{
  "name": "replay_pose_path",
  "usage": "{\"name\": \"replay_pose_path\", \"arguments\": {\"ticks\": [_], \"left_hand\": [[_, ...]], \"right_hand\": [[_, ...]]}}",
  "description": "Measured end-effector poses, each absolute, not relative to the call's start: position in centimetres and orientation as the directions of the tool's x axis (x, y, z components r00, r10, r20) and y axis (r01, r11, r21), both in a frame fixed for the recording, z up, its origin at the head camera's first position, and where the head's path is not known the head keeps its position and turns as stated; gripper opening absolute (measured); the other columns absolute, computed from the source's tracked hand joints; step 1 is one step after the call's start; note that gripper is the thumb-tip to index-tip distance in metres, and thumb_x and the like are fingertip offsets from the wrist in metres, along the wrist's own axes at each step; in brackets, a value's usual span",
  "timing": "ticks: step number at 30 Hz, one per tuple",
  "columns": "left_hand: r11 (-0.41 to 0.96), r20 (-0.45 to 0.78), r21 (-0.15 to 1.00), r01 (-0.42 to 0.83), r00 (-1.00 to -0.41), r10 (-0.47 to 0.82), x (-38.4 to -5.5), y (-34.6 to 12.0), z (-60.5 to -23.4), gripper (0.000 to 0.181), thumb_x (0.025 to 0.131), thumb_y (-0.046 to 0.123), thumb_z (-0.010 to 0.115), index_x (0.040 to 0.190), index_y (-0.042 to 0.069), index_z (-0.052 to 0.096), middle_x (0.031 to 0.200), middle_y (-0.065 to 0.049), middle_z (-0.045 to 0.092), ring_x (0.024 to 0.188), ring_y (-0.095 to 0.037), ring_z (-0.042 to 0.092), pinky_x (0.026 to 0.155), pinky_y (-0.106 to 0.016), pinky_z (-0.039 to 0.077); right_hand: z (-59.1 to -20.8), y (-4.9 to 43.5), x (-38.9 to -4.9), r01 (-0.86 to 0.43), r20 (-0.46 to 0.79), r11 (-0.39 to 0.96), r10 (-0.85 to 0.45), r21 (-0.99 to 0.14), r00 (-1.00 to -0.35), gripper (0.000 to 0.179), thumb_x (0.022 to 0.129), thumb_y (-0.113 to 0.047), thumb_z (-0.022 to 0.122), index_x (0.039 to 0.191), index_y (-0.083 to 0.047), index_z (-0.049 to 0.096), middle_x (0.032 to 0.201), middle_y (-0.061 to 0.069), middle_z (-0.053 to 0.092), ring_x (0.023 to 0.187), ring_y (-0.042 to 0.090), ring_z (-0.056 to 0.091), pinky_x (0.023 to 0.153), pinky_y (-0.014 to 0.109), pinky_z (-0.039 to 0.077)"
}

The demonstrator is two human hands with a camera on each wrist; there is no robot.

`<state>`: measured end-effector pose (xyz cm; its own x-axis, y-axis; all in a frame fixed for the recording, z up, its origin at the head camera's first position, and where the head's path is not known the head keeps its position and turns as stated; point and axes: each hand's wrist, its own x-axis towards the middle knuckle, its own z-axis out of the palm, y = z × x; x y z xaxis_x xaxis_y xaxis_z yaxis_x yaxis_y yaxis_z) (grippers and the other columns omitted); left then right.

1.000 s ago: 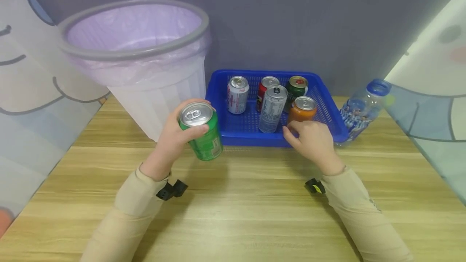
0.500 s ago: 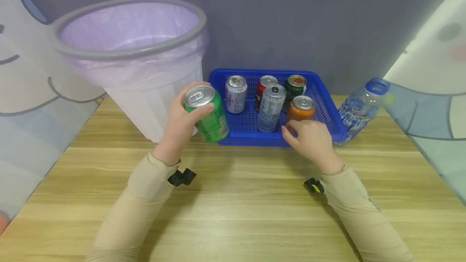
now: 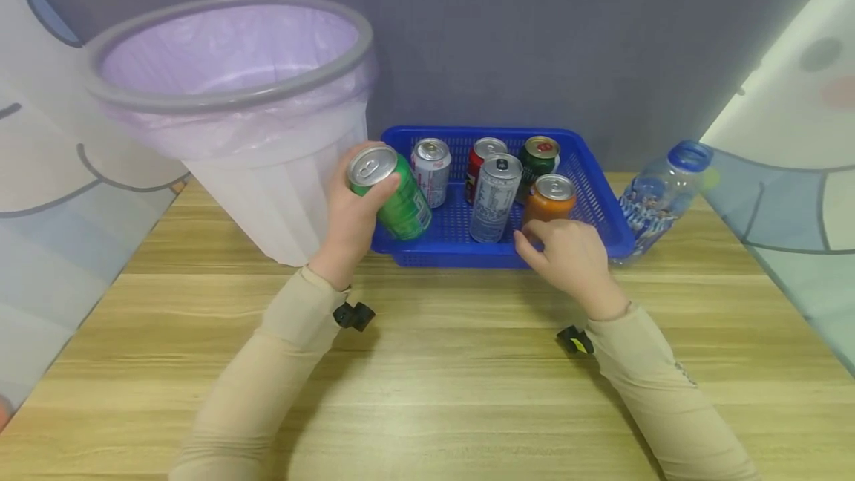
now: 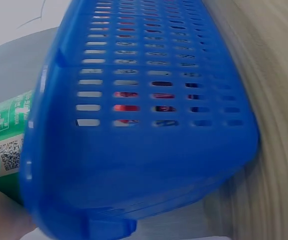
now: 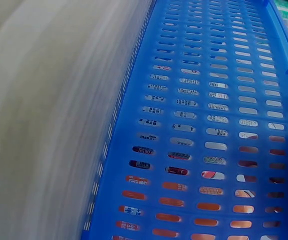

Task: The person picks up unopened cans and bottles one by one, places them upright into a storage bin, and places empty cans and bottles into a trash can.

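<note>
My left hand [image 3: 350,214] grips a green can [image 3: 404,203], fingers behind it and thumb across its front near the lid. The can leans over the left front corner of a blue plastic basket [image 3: 454,249]; the left wrist view shows the green can [image 4: 6,135] beside the basket rim. My right hand [image 3: 568,254] lies at the front rim, its bent fingers by an orange can [image 3: 551,203]. I cannot tell whether they hold it. Also upright in the basket are a tall silver can [image 3: 494,203], a white-and-silver can [image 3: 432,173], a red can [image 3: 473,169] and a dark green can [image 3: 534,169].
A large white bin [image 3: 280,184] with a purple liner and grey rim stands left of the basket. A clear bottle [image 3: 657,195] with a blue cap leans at its right side. A grey panel [image 3: 534,36] rises behind the wooden table [image 3: 441,392].
My left hand has carried the green can right and away from me, from in front of the bin to over the basket's left corner, tilting it. My right hand has stayed put.
</note>
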<state>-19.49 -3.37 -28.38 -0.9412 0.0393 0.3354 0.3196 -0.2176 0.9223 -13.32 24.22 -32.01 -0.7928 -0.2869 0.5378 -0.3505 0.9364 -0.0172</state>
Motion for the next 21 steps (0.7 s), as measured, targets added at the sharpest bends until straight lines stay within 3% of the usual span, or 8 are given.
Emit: {"name": "replay_pose_path", "arguments": {"ticks": [8,15,21], "left_hand": [[-0.052,0.192,0.98,0.19,-0.98,0.05,-20.7,-2.7,-29.0,0.052,0.083,0.014,0.068,0.131,0.007,0.049,0.121,-0.01,0.056,0.106,-0.017,0.053,0.097,-0.037,0.044],[0.056,0.066,0.996,0.073,-0.99,0.123,-22.4,-2.2,-29.1,0.057,0.083,0.023,0.072,0.133,0.012,0.048,0.123,-0.01,0.057,0.108,-0.023,0.055,0.094,-0.039,0.047],[0.171,0.043,0.983,0.073,-0.984,0.174,-23.1,-1.8,-29.2,0.059,0.08,0.028,0.076,0.132,0.014,0.052,0.122,-0.008,0.06,0.109,-0.022,0.056,0.094,-0.038,0.047]], "right_hand": [[-32.0,24.2,-13.3,-0.35,0.529,0.937,-0.289,-0.016,-0.798,0.03,0.086,-0.032,0.056,0.063,-0.012,0.054,0.048,-0.001,0.043,0.04,0.019,0.041,0.037,0.034,0.032],[-32.1,24.1,-13.3,-0.352,0.537,0.936,-0.29,-0.014,-0.792,0.031,0.086,-0.032,0.056,0.062,-0.013,0.053,0.047,-0.002,0.042,0.04,0.019,0.04,0.037,0.034,0.031],[-31.8,24.3,-13.3,-0.334,0.512,0.942,-0.276,-0.023,-0.814,0.028,0.086,-0.031,0.057,0.065,-0.013,0.055,0.048,-0.002,0.045,0.04,0.018,0.041,0.037,0.033,0.031]]}}
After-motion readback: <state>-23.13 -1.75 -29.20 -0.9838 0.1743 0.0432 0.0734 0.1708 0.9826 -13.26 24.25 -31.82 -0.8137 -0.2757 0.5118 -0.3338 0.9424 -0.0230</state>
